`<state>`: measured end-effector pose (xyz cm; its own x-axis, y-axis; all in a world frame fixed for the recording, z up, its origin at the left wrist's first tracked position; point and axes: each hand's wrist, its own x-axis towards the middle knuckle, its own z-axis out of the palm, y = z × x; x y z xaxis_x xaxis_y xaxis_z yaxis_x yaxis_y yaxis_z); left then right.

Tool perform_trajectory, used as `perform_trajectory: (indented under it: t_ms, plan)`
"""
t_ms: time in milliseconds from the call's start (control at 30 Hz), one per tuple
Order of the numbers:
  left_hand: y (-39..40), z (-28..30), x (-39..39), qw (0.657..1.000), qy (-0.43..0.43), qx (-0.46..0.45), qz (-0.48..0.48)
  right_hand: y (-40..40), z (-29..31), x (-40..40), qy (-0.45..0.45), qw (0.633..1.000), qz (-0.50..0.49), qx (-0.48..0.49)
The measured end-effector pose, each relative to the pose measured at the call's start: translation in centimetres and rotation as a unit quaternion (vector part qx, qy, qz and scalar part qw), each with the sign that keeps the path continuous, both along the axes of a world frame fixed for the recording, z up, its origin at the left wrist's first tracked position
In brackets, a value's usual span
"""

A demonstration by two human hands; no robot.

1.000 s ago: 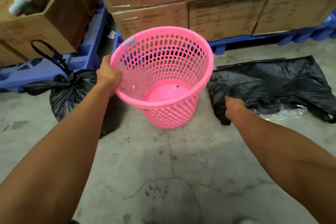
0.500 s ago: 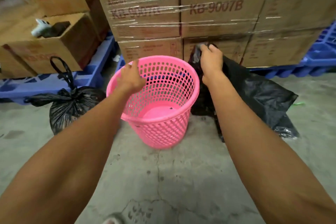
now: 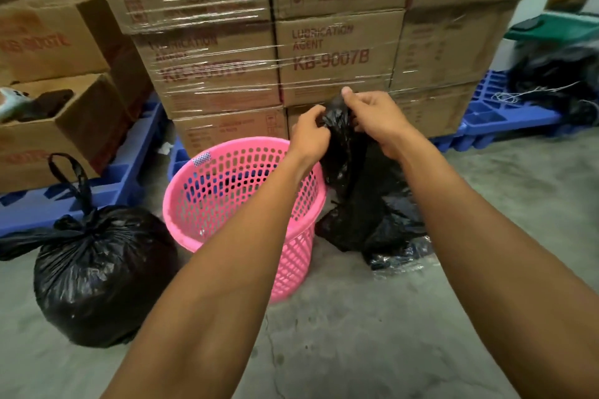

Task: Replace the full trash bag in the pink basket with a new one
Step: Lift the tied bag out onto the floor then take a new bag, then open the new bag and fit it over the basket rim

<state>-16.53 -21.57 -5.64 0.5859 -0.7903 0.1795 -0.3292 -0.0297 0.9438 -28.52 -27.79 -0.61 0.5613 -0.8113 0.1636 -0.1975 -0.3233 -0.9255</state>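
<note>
The pink basket (image 3: 207, 201) stands upright on the concrete floor with no bag in it. A new black trash bag (image 3: 363, 204) hangs just right of the basket, its lower end resting on the floor. My left hand (image 3: 309, 134) and my right hand (image 3: 377, 118) both pinch its bunched top, held above the basket's right rim. The full black trash bag (image 3: 97, 272), tied shut with its handles sticking up, sits on the floor left of the basket.
Shrink-wrapped cardboard boxes (image 3: 324, 52) on blue pallets (image 3: 496, 120) rise right behind the basket. More boxes (image 3: 55, 126) stand at the left on another blue pallet. A dark tangled pile (image 3: 557, 81) lies at the far right. Cracked concrete floor (image 3: 340, 334) stretches in front.
My left hand let go of the basket rim and joined my right hand on the new bag's top. The bag was lifted off the floor and now hangs beside the basket.
</note>
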Motion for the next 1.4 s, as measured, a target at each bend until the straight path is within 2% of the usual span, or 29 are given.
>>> perform_trajectory:
  t_ms: [67, 133, 167, 233, 300, 333, 400, 433, 500, 567, 633, 767, 867, 967, 1067, 1133, 1233, 1300, 1367, 1400]
  plan:
    - [-0.4, 0.9, -0.5, 0.997, 0.076, -0.009, 0.033, -0.2, -0.2, 0.1, -0.078, 0.993, -0.062, 0.057]
    - [-0.8, 1.8, -0.4, 0.986, 0.151, -0.041, 0.048, 0.1, -1.4, 0.5, -0.115, 0.984, -0.125, 0.048]
    - [-1.0, 2.2, -0.2, 0.982, 0.177, -0.055, 0.045, 0.4, -2.3, 0.5, -0.088, 0.985, -0.150, 0.012]
    - [-0.5, 2.7, 0.0, 0.976, 0.207, -0.063, 0.024, 1.1, -4.5, 0.5, 0.035, 0.982, -0.173, -0.066]
    - [0.0, 2.8, 0.3, 0.972, 0.230, -0.053, 0.010, 1.6, -6.1, 0.3, 0.174, 0.957, -0.199, -0.120]
    - [0.4, 3.0, 0.8, 0.964, 0.260, -0.047, 0.007, 1.9, -6.6, 0.4, 0.228, 0.940, -0.219, -0.130]
    - [0.9, 3.3, 2.1, 0.952, 0.304, -0.013, 0.009, 1.5, -7.3, 0.6, 0.276, 0.916, -0.272, -0.104]
    - [1.1, 3.5, 2.6, 0.953, 0.303, 0.007, 0.005, 1.3, -7.5, 0.4, 0.280, 0.909, -0.301, -0.065]
    - [1.5, 3.9, 3.4, 0.971, 0.236, 0.021, -0.017, 1.2, -7.8, 0.0, 0.256, 0.898, -0.356, 0.046]
    - [2.4, 3.9, 3.8, 0.995, 0.074, 0.045, -0.050, 1.5, -7.8, -0.3, 0.171, 0.897, -0.384, 0.134]
    - [3.6, 3.7, 4.0, 0.990, -0.050, 0.093, -0.096, 1.6, -7.2, 0.2, 0.053, 0.914, -0.363, 0.175]
    - [5.4, 4.4, 4.9, 0.945, -0.157, 0.234, -0.168, 0.8, -4.5, 2.7, -0.042, 0.942, -0.271, 0.192]
    - [7.3, 5.7, 6.9, 0.936, -0.147, 0.248, -0.203, 1.1, -2.2, 4.9, -0.004, 0.966, -0.198, 0.165]
    - [9.7, 8.0, 10.0, 0.912, -0.184, 0.286, -0.231, 0.4, -1.4, 7.2, 0.039, 0.981, -0.141, 0.128]
    - [11.7, 10.5, 11.3, 0.921, -0.117, 0.261, -0.264, -0.4, -1.4, 9.5, 0.050, 0.988, -0.094, 0.110]
    - [11.3, 10.8, 10.4, 0.936, -0.131, 0.256, -0.202, 0.3, -0.8, 11.0, 0.015, 0.991, -0.063, 0.119]
    - [10.2, 7.5, 8.7, 0.957, -0.158, 0.241, -0.038, 4.3, 2.1, 11.8, -0.019, 0.991, 0.007, 0.131]
    - [9.8, 4.7, 8.8, 0.954, -0.186, 0.228, 0.063, 5.0, 3.0, 11.9, -0.037, 0.988, 0.065, 0.138]
    - [10.2, 4.2, 9.3, 0.947, -0.181, 0.209, 0.165, 4.8, 3.3, 11.5, -0.023, 0.988, 0.129, 0.083]
    - [10.6, 4.8, 9.5, 0.941, -0.178, 0.198, 0.209, 4.6, 3.5, 10.8, 0.005, 0.987, 0.160, 0.017]
